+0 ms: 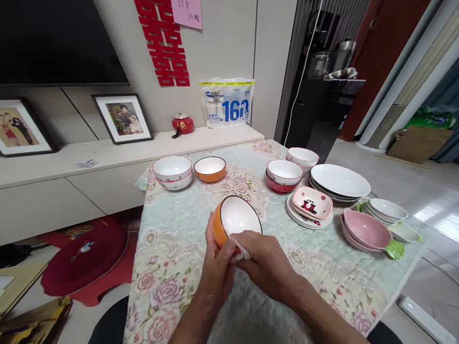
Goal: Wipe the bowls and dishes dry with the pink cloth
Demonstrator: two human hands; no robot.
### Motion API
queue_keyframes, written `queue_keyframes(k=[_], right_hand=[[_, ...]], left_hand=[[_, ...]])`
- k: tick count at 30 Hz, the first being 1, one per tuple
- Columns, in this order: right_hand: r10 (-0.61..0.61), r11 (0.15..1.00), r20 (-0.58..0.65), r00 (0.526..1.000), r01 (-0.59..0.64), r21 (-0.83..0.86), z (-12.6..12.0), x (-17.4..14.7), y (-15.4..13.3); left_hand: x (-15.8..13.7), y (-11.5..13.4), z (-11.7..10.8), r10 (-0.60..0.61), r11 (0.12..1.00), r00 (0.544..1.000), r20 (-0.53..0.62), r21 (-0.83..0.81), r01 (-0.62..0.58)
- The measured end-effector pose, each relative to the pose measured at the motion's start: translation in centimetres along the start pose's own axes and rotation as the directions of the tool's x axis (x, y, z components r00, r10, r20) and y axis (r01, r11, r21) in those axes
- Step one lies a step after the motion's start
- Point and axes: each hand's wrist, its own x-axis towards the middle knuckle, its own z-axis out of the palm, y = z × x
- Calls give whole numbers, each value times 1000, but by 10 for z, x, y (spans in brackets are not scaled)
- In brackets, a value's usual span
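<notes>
An orange bowl (241, 216) with a white inside and a dark rim is held up, tilted, above the flowered tablecloth (177, 264). My left hand (217, 259) grips its left side and underside. Against the bowl's near rim, my right hand (264, 258) presses a white cloth (242, 249), most of which is hidden under the fingers. Beyond my hands sits a similar orange bowl (210, 169), with a stack of white bowls with red rims (172, 171) to its left.
On the right stand bowls with red rims (284, 172), large white plates (340, 180), a square cat-print dish (312, 202), a pink dish (367, 230) and small white bowls (387, 209). Behind, a low cabinet (134, 155) carries framed photos and a plastic pack (226, 103).
</notes>
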Motion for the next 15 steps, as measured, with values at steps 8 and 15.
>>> queue_keyframes(k=[8, 15], right_hand=[[-115, 954, 180, 977, 160, -255, -1, -2, 2], [-89, 929, 91, 992, 115, -351, 5, -4, 10]], left_hand=[[-1, 7, -4, -51, 995, 994, -99, -90, 43], [1, 8, -1, -157, 978, 986, -48, -144, 148]])
